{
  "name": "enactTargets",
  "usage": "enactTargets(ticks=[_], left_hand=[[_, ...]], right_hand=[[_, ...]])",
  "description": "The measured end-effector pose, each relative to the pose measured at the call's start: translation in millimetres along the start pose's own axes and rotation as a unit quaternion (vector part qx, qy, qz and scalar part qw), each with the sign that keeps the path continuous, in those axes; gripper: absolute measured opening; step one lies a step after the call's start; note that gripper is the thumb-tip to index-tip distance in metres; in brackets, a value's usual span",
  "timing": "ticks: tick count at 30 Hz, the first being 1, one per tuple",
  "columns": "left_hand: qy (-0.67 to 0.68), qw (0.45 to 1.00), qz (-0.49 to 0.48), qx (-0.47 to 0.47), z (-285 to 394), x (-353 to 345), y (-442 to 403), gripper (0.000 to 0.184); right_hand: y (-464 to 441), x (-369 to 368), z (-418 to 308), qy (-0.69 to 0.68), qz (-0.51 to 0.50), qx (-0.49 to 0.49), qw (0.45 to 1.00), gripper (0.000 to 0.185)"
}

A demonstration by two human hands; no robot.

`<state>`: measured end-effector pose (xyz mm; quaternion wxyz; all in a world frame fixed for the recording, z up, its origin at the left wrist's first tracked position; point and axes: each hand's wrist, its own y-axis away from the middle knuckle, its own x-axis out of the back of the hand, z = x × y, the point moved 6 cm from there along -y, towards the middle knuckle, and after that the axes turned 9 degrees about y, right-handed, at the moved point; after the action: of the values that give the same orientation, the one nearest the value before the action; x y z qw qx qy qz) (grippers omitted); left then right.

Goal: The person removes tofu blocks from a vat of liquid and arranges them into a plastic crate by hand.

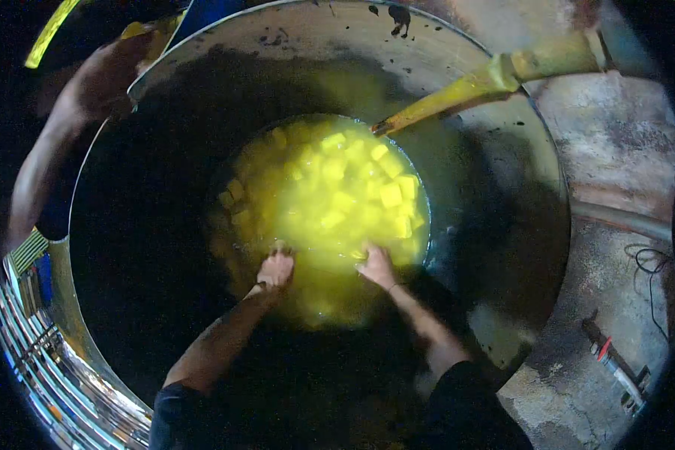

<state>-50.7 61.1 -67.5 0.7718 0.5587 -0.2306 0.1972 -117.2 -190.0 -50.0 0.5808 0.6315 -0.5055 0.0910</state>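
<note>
Deep inside a large round vat (559, 169), several yellow cubes (391, 196) sit in cloudy yellow liquid (319, 289). My left hand (277, 268) reaches down to the near left part of the liquid, knuckles up, its fingertips hidden and blurred at the surface. Opposite it, my right hand (377, 266) has thumb and fingers bent around a small yellow piece (358, 255), which looks like one of the cubes. A gap of liquid separates the two hands. Most cubes lie beyond them, brightest at the centre and right.
A thick bamboo pole (495, 79) slants over the vat's right rim, its tip at the liquid. At left, another person's arm (60, 127) is by the rim. Shiny metal strips (37, 345) curve at lower left. A red-handled valve (605, 349) and cable (651, 281) lie right.
</note>
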Motion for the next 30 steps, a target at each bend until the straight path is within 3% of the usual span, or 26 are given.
enactTargets(ticks=[1, 2, 3, 4, 6, 8, 10, 12, 13, 14, 15, 17, 18, 19, 20, 21, 22, 23, 24, 25, 27, 28, 30], left_hand=[[0.032, 0.997, 0.059, -0.049, 20.9, 16.8, -3.3, 0.03], [0.067, 0.985, 0.106, -0.116, 46.5, 32.4, -7.2, 0.031], [0.089, 0.942, 0.153, -0.285, 78.4, 47.6, -6.5, 0.017], [0.14, 0.969, 0.058, -0.195, 79.8, 13.7, -36.3, 0.017], [0.194, 0.952, 0.104, -0.213, 125.7, 35.0, -33.1, 0.017], [0.077, 0.961, 0.168, -0.208, 148.0, 27.3, -44.6, 0.013], [0.01, 0.959, 0.226, -0.172, 152.8, 12.8, -60.7, 0.014], [-0.017, 0.955, 0.261, -0.138, 149.8, 14.0, -72.3, 0.016], [0.089, 0.989, 0.11, -0.047, 135.9, 7.0, -89.8, 0.017], [0.19, 0.98, -0.046, 0.047, 121.0, -6.4, -95.2, 0.018], [0.189, 0.98, -0.043, 0.052, 109.0, -6.0, -95.5, 0.018], [0.223, 0.955, 0.129, -0.148, 98.0, 22.2, -88.1, 0.023], [0.232, 0.916, 0.212, -0.249, 93.5, 36.7, -79.0, 0.028], [0.231, 0.916, 0.214, -0.249, 84.9, 43.7, -75.7, 0.028], [0.427, 0.844, 0.196, -0.258, 72.0, 52.7, -72.6, 0.028], [0.605, 0.734, 0.169, -0.257, 59.1, 62.8, -67.9, 0.029], [0.602, 0.688, 0.214, -0.345, 54.7, 92.9, -47.9, 0.03], [0.685, 0.677, 0.141, -0.23, 42.4, 90.0, -54.3, 0.029], [0.75, 0.649, 0.063, -0.109, 32.1, 78.6, -59.2, 0.029], [0.792, 0.593, 0.07, -0.124, 34.4, 80.0, -56.7, 0.024], [0.863, 0.472, 0.077, -0.159, 39.7, 84.3, -50.3, 0.022], [0.93, 0.36, 0.029, -0.063, 50.3, 82.1, -43.2, 0.024], [0.943, 0.325, 0.018, -0.065, 67.2, 94.7, -24.7, 0.025]], right_hand=[[-19.1, 0.6, 10.0, -0.031, -0.08, -0.009, 0.996, 0.043], [-26.0, 17.6, 12.1, -0.095, -0.01, 0.063, 0.993, 0.042], [-33.5, 41.6, 8.8, -0.131, -0.005, 0.061, 0.99, 0.04], [-43.4, 70.5, -0.7, -0.166, 0.0, 0.058, 0.984, 0.039], [-72.3, 101.8, -3.5, -0.206, -0.005, -0.018, 0.978, 0.045], [-108.9, 123.4, -24.1, -0.168, -0.145, -0.082, 0.972, 0.053], [-140.2, 121.9, -40.0, -0.097, -0.144, -0.13, 0.976, 0.05], [-179.1, 80.4, -44.1, -0.16, -0.056, -0.088, 0.982, 0.052], [-192.1, 46.8, -32.1, -0.282, -0.071, -0.116, 0.95, 0.054], [-194.5, 44.2, -45.0, -0.279, -0.098, -0.168, 0.941, 0.057], [-197.2, 40.5, -56.8, -0.274, -0.125, -0.219, 0.928, 0.062], [-172.8, 59.5, -79.5, -0.324, -0.114, -0.191, 0.919, 0.065], [-165.0, 66.0, -81.3, -0.372, -0.098, -0.167, 0.908, 0.069], [-159.8, 70.2, -90.0, -0.431, -0.157, -0.077, 0.885, 0.084], [-152.6, 77.1, -83.6, -0.42, -0.104, -0.089, 0.897, 0.076], [-140.4, 90.3, -83.3, -0.406, -0.051, -0.102, 0.907, 0.069], [-144.2, 84.7, -67.4, -0.398, 0.016, -0.086, 0.913, 0.053], [-135.2, 93.4, -68.1, -0.394, 0.017, -0.084, 0.915, 0.053], [-121.2, 103.4, -87.1, -0.41, -0.061, 0.012, 0.91, 0.05], [-104.8, 107.1, -103.2, -0.42, -0.139, 0.106, 0.891, 0.048], [-71.6, 111.9, -121.8, -0.402, -0.129, 0.117, 0.899, 0.036], [-56.0, 112.5, -133.3, -0.39, -0.135, 0.133, 0.901, 0.033], [-33.8, 107.0, -152.2, -0.479, -0.128, 0.16, 0.854, 0.029]])
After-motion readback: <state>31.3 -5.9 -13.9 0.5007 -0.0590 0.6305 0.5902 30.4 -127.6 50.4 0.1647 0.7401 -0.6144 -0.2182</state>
